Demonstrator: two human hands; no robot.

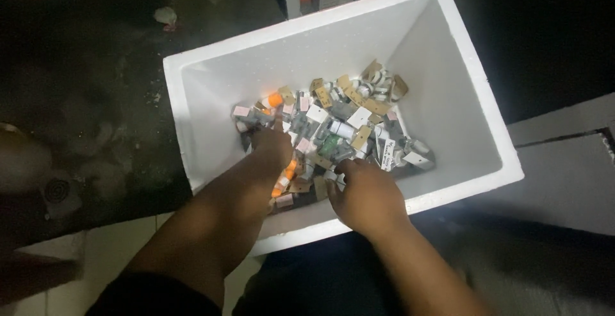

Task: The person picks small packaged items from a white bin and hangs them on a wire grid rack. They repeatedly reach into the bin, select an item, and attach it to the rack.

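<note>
A white foam box (211, 104) stands on a dark floor and holds a heap of several small vials and bottles (346, 124) with grey, white, tan and orange caps and labels. My left hand (272, 146) reaches down into the left side of the heap, its fingers buried among the vials. At the near edge of the heap, my right hand (365, 194) has its fingers curled over the vials; what it grips is hidden under it.
A dark wet floor (96, 79) lies left of the box, with a round floor drain (56, 191) and a pale scrap (165, 16) further back. Pale tiles (109, 252) are at lower left. A grey panel (564, 175) sits at right.
</note>
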